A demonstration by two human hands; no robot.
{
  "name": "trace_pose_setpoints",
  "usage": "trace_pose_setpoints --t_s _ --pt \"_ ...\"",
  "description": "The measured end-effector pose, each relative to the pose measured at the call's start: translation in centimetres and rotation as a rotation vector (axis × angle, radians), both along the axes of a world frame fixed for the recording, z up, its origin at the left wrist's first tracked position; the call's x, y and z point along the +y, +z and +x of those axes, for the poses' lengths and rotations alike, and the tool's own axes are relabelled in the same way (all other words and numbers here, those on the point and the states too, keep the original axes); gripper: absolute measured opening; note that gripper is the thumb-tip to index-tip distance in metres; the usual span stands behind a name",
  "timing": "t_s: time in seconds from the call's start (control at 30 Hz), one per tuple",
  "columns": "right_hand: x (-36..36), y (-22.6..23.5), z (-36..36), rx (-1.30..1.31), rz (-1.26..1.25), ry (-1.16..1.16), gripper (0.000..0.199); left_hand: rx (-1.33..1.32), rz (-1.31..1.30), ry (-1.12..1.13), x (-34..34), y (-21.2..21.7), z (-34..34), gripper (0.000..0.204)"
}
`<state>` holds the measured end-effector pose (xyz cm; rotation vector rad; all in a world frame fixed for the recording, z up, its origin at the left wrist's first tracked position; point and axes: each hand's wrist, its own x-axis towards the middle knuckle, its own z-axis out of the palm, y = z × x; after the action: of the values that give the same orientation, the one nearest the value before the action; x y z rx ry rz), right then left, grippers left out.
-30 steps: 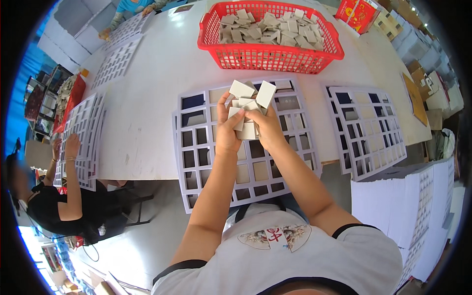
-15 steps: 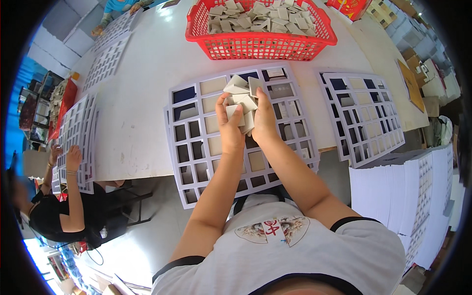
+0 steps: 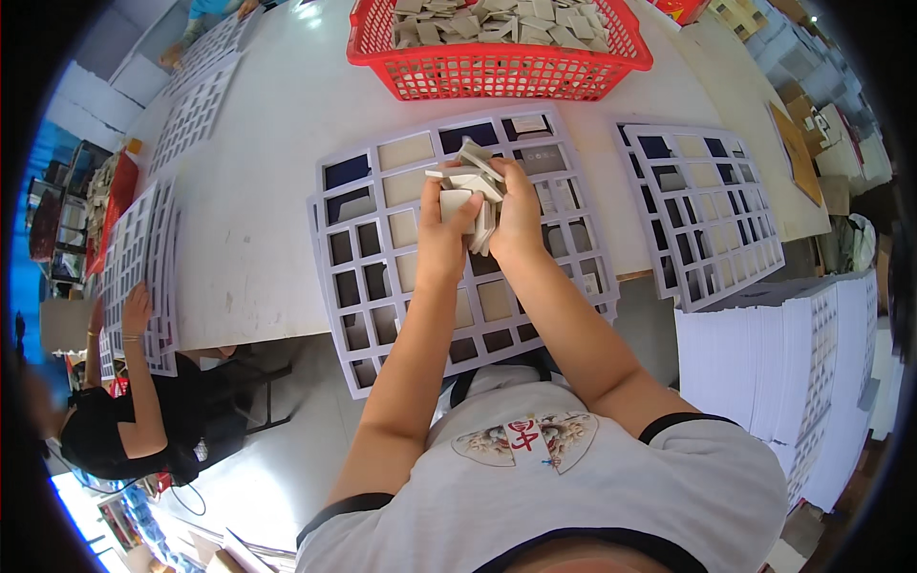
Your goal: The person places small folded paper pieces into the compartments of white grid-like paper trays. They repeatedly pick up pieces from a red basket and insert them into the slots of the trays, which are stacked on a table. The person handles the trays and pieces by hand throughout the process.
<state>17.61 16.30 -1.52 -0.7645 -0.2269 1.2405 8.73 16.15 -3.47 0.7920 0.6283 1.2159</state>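
Note:
Several small off-white square tiles (image 3: 472, 183) are bunched between my two hands. My left hand (image 3: 443, 231) wraps their left side, its thumb lying across the front tile. My right hand (image 3: 517, 212) closes round them from the right, fingers over the upper tiles. The hands hold the bunch above a white grid frame (image 3: 382, 239) on the table. Its rectangular openings show dark blue, grey and cream pieces; another frame lies under it. My hands and forearms hide its middle.
A red plastic basket (image 3: 497, 74) heaped with similar tiles stands beyond the frame. More grid frames (image 3: 702, 205) lie on the right, above a tall stack of white panels (image 3: 745, 372). Another person (image 3: 124, 411) works at frames on the left; another person's arm shows at the far left.
My hands have squeezed closer together, and the tiles have shifted into a tighter, more upright bunch. The person on the left has moved a hand lower on the frames.

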Motion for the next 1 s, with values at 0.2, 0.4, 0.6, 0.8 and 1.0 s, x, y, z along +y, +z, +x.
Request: trace_pose_setpoints --t_s 0.2,0.4,0.6,0.8,1.0 --pt "-0.3 0.7 0.1 -0.196 0.005 -0.012 0.024 0.216 0.090 0.178 -1.4 0.4 0.7 0.046" --pt "0.2 -0.2 0.4 -0.337 0.014 -0.172 0.027 0.114 0.077 0.348 -1.2 -0.9 1.2 0.050" --pt "-0.7 -3.9 8.4 -0.303 0.062 -0.081 0.043 -0.009 -0.013 0.302 -0.3 -0.5 -1.5 0.048" --pt "-8.4 -1.4 11.5 -0.711 -0.092 0.130 0.032 0.049 -0.055 0.283 -1.4 -0.7 -4.3 0.038" --pt "-13.0 -2.5 9.4 -0.841 -0.207 0.488 0.019 0.055 -0.103 0.221 -4.9 0.3 -5.4 0.045"
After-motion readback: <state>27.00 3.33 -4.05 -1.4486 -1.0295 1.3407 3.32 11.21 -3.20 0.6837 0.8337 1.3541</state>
